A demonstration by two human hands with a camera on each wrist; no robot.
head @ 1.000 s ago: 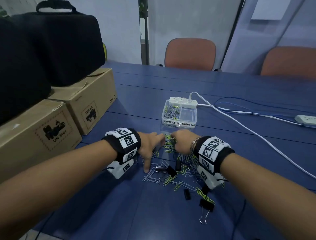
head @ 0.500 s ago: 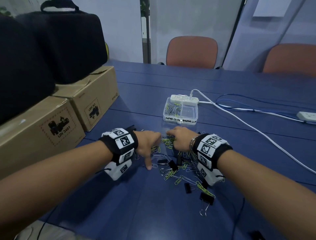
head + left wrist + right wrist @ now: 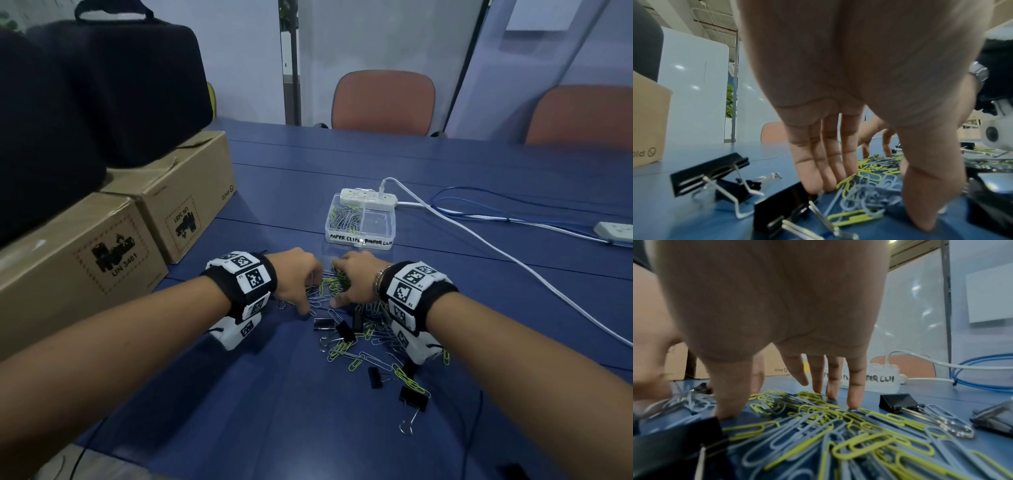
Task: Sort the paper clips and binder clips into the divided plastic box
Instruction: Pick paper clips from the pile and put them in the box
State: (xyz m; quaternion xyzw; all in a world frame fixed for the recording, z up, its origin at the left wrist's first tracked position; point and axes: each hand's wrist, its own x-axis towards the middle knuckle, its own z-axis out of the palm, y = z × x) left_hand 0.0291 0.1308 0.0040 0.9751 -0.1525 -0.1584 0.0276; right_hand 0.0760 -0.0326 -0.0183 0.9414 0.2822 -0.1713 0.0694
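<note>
A heap of yellow and grey paper clips (image 3: 334,286) (image 3: 818,423) (image 3: 867,181) mixed with black binder clips (image 3: 323,323) (image 3: 709,172) (image 3: 898,402) lies on the blue table. My left hand (image 3: 301,281) (image 3: 859,186) stands over the heap's left side, straight fingers and thumb tip down on the table around clips. My right hand (image 3: 349,279) (image 3: 787,404) stands over the right side, fingers spread and touching the heap. Beyond them sits the clear divided box (image 3: 360,222), paper clips in its left compartment, its right one bare.
Two cardboard boxes (image 3: 113,240) under black cases (image 3: 113,89) line the table's left. A white power strip (image 3: 368,198) with a white cable (image 3: 513,260) and blue cable lies behind and right of the box. More binder clips (image 3: 412,399) are scattered near my right forearm.
Both hands have drawn closer together over the heap, raking paper clips between their fingers. The left index finger, stretched toward me before, has pulled in.
</note>
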